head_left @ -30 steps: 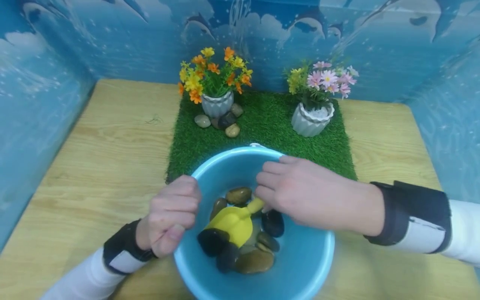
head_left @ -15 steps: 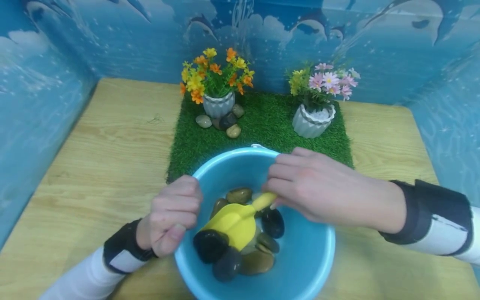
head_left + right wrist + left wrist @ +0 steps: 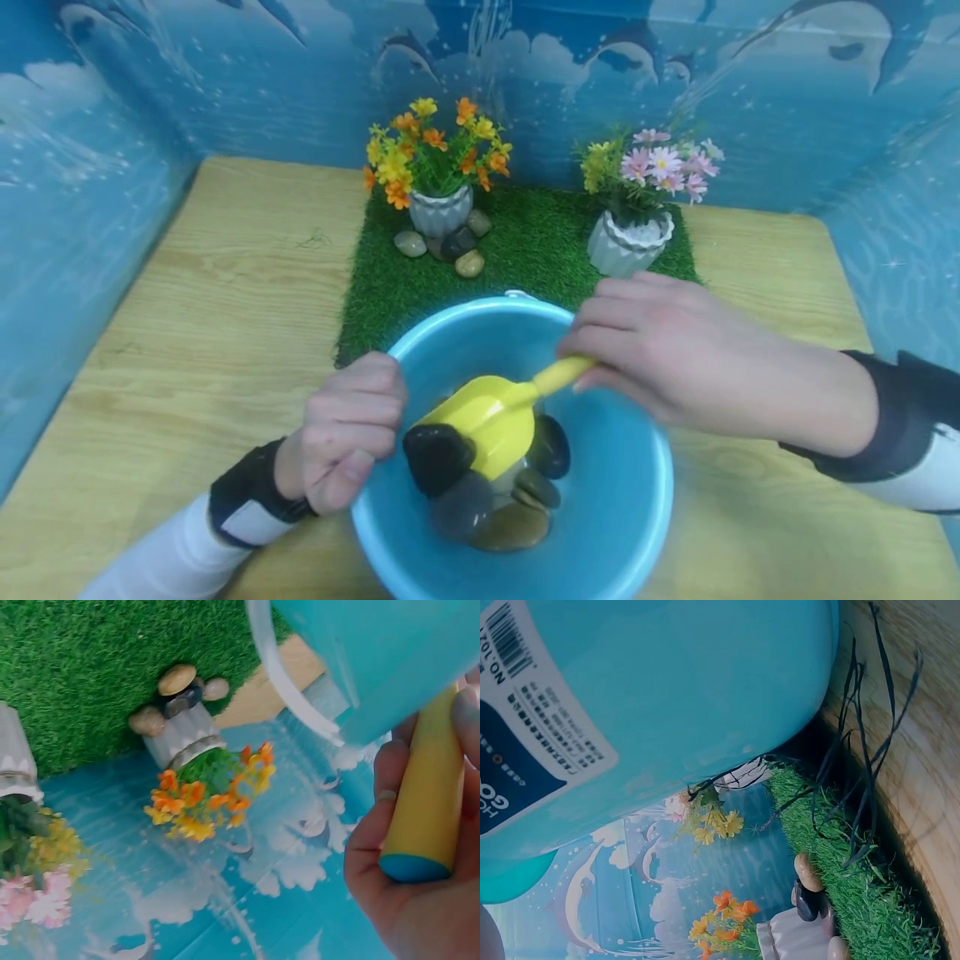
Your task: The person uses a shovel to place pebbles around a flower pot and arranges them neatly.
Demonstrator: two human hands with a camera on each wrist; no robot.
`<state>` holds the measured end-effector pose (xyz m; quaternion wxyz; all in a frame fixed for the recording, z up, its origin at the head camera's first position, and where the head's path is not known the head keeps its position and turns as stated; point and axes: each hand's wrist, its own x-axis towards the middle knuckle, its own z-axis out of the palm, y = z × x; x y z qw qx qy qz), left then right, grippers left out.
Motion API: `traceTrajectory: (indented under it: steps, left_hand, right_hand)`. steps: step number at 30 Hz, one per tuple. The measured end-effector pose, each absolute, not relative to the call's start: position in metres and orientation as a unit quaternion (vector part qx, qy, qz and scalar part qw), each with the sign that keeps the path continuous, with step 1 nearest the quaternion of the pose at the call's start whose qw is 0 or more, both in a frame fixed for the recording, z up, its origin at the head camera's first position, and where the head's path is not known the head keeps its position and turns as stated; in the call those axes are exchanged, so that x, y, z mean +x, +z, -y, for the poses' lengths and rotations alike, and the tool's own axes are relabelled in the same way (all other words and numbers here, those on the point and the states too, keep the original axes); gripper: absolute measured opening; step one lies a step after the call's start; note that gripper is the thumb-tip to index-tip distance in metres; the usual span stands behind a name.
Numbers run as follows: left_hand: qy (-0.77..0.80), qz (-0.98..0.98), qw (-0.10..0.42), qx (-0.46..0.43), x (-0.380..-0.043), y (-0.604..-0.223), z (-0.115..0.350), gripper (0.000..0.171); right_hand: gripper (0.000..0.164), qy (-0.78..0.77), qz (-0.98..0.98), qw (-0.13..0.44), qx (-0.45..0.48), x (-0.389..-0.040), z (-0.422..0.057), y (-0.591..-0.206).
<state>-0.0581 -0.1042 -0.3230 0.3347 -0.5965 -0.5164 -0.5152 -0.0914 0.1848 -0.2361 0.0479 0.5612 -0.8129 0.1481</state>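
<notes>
My left hand [image 3: 352, 433] grips the left rim of a light blue bucket [image 3: 663, 500], fingers curled over it. In my right hand [image 3: 660, 342], above the bucket's right side, is the handle of a yellow toy shovel [image 3: 491, 417]; its blue-capped handle end [image 3: 416, 868] shows in the right wrist view. The shovel's scoop slants down to the left inside the bucket. A black stone [image 3: 437, 458] overlaps the scoop's front edge, with a dark grey stone [image 3: 461, 506] just below it. Beneath lie a brown stone [image 3: 513, 527], another black stone [image 3: 551, 448] and an olive stone [image 3: 537, 486].
Behind the bucket, a grass mat [image 3: 525, 242] bears a pot of orange and yellow flowers [image 3: 438, 167] with several stones [image 3: 459, 243] by it. A pot of pink flowers [image 3: 630, 242] stands at the right. Dolphin-printed sheets [image 3: 315, 100] surround the wooden table [image 3: 225, 317].
My right hand has moved up and to the right, raising the shovel. The black and dark grey stones at the scoop have shifted with it. My left hand stays on the rim.
</notes>
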Motion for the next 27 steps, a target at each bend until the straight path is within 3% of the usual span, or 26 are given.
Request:
traceTrajectory:
  steps: [5, 10, 17, 27]
  left_hand:
    - [-0.514, 0.524, 0.332, -0.593, -0.058, -0.325, 0.106, 0.049]
    - [-0.516, 0.519, 0.335, -0.593, -0.058, -0.325, 0.105, 0.048]
    - [-0.521, 0.514, 0.346, -0.587, -0.058, -0.325, 0.105, 0.047]
    - [-0.524, 0.547, 0.336, -0.56, -0.055, -0.326, 0.108, 0.042]
  right_hand:
    - [0.038, 0.152, 0.822, 0.046, 0.547, -0.093, -0.196, -0.23]
    - [0.036, 0.161, 0.829, 0.055, 0.533, -0.094, -0.204, -0.221]
    - [0.045, 0.151, 0.85, 0.099, 0.495, -0.098, -0.212, -0.218]
    - [0.034, 0.169, 0.855, 0.096, 0.481, -0.101, -0.211, -0.227]
